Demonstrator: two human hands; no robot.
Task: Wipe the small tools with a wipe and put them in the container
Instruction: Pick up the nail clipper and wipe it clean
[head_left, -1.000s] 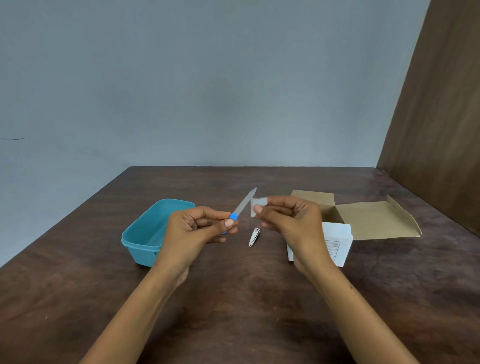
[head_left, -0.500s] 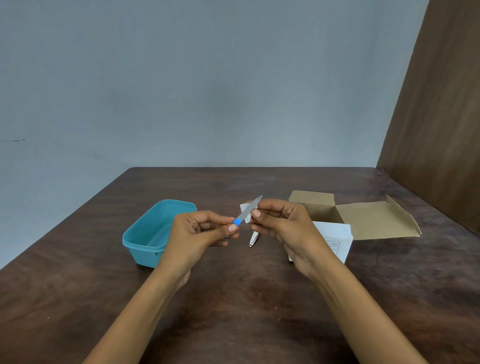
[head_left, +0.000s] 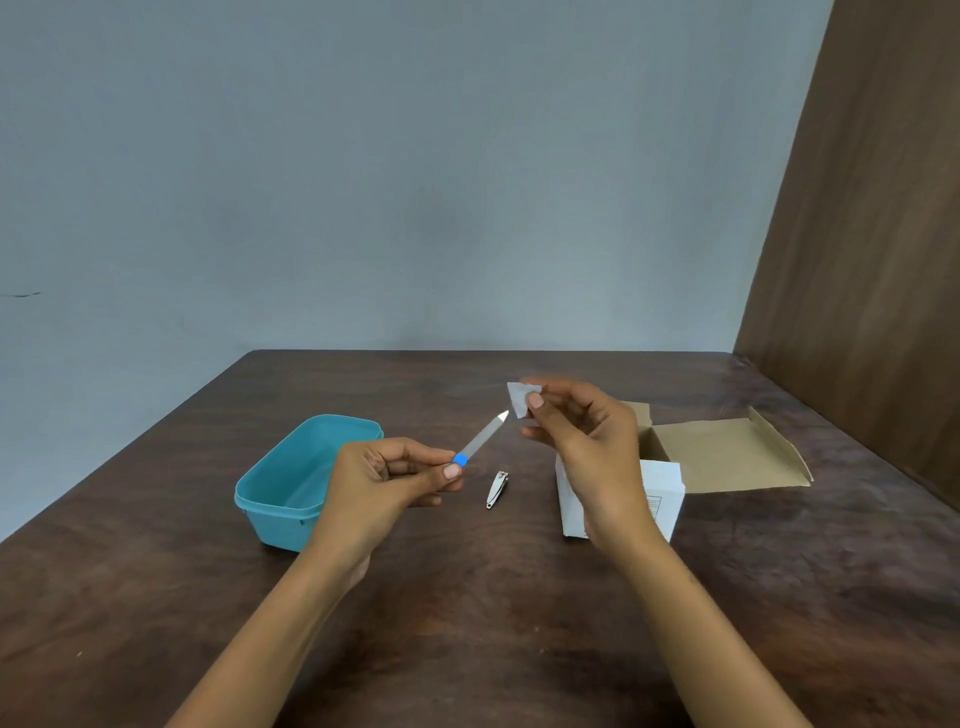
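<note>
A nail file (head_left: 482, 439) is pinched by its blue handle in the left hand (head_left: 384, 486), whose fingers are closed on it, the blade pointing up and away. A small white wipe (head_left: 521, 398) is clamped between thumb and fingers of the right hand (head_left: 582, 441), just beyond the blade tip and apart from it. The wiping step appears to be in hand. Next, another pass or a drop into the teal container (head_left: 291, 483) near the bench's left edge is called for. A nail clipper (head_left: 497, 489) lies mid-bench, unwiped.
</note>
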